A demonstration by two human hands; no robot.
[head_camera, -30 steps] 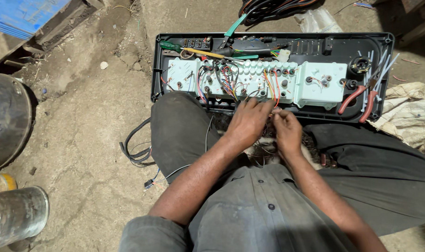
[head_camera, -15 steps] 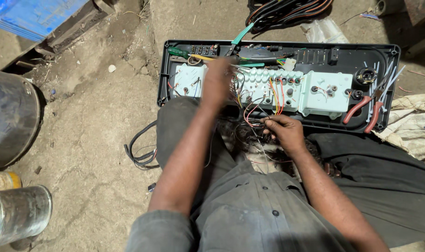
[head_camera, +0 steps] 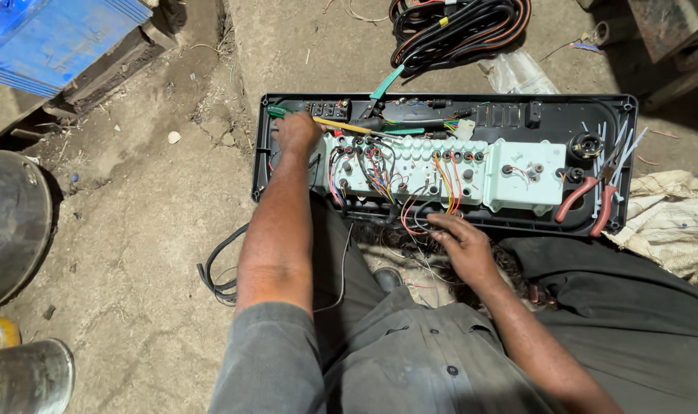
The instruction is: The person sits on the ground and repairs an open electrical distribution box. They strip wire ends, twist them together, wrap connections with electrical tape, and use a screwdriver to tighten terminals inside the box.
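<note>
left hand [head_camera: 297, 132] fingers: curled under, hidden | steel can [head_camera: 23, 377]: cut off by edge

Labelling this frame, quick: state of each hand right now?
Left hand: curled over the green-handled screwdriver at the panel's top-left corner; grip cannot be told.
Right hand: open, fingers spread on loose wires.

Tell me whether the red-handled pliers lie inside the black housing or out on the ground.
Inside. The red-handled pliers lie within the rim of the black housing, at its right end.
</note>
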